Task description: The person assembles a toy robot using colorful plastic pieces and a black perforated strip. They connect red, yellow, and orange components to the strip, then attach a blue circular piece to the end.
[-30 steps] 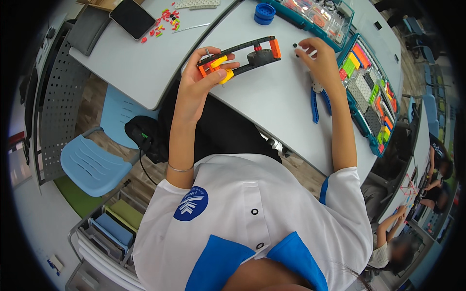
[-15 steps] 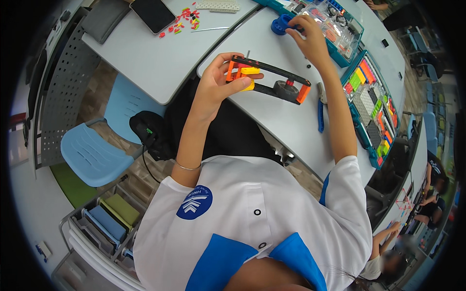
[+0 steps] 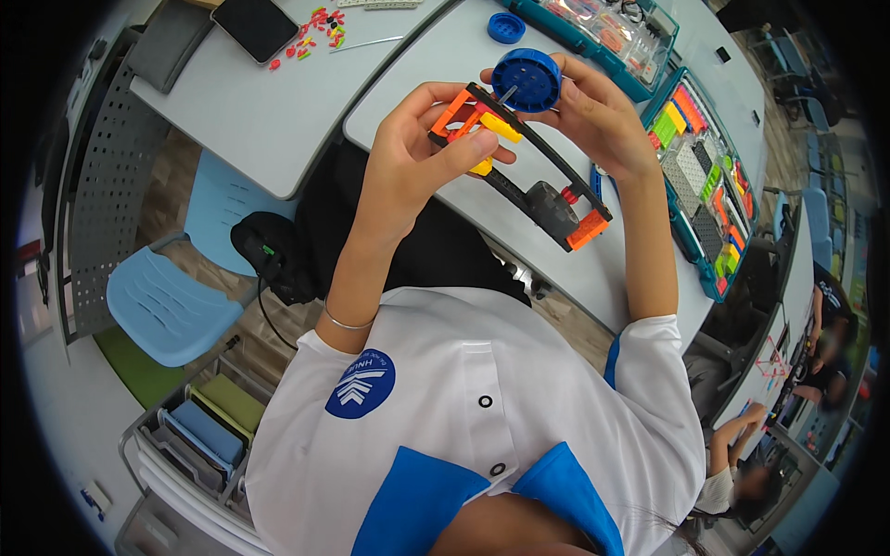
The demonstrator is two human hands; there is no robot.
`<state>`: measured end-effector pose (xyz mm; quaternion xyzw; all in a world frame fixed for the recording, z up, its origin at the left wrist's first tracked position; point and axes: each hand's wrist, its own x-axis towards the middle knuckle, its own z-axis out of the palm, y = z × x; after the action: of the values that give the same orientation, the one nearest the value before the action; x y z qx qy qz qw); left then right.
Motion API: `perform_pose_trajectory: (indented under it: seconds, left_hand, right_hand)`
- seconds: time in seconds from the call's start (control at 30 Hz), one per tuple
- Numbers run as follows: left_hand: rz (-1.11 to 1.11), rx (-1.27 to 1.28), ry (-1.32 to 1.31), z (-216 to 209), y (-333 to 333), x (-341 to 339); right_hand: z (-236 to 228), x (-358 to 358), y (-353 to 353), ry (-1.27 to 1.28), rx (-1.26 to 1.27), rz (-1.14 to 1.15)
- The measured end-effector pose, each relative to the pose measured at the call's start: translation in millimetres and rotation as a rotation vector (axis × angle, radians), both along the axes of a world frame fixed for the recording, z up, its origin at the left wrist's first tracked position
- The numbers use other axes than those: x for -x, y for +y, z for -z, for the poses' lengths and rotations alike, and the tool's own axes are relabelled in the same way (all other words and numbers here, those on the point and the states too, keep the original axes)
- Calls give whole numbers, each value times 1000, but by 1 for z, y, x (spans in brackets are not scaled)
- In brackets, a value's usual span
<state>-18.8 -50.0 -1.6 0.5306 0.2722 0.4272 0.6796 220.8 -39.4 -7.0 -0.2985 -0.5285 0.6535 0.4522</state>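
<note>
My left hand [image 3: 431,139] is closed round one end of a long toy-brick frame [image 3: 533,148] with black side beams, orange end pieces and yellow parts by my thumb. A dark grey wheel [image 3: 553,208] sits inside its far right end. From the held end a thin metal axle [image 3: 508,94] sticks out. My right hand [image 3: 598,111] grips a blue wheel [image 3: 527,80] by its rim, its hub side against the axle tip. How far the axle enters the hub I cannot tell. Another blue wheel [image 3: 506,28] lies on the table beyond.
Two teal cases of building parts [image 3: 700,190] [image 3: 607,37] lie open at the right and far right. Small red and yellow pieces [image 3: 320,32] and a black phone [image 3: 255,31] are on the left table. A blue-handled tool [image 3: 596,183] lies behind my right wrist.
My right hand has picked up one blue wheel and brought it toward me to the axle. The frame has tilted, its far end dropping lower in view.
</note>
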Motion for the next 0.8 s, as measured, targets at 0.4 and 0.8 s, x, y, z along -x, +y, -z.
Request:
perform_pose_trajectory:
  seconds: [0.4,0.8]
  left_hand:
    - [-13,33,-11,0,-5,2]
    - [55,51,31,5,-4,3]
  right_hand:
    - [-3,5,-7,-129,-100,86]
    - [-25,15,-18,-436,-353,60]
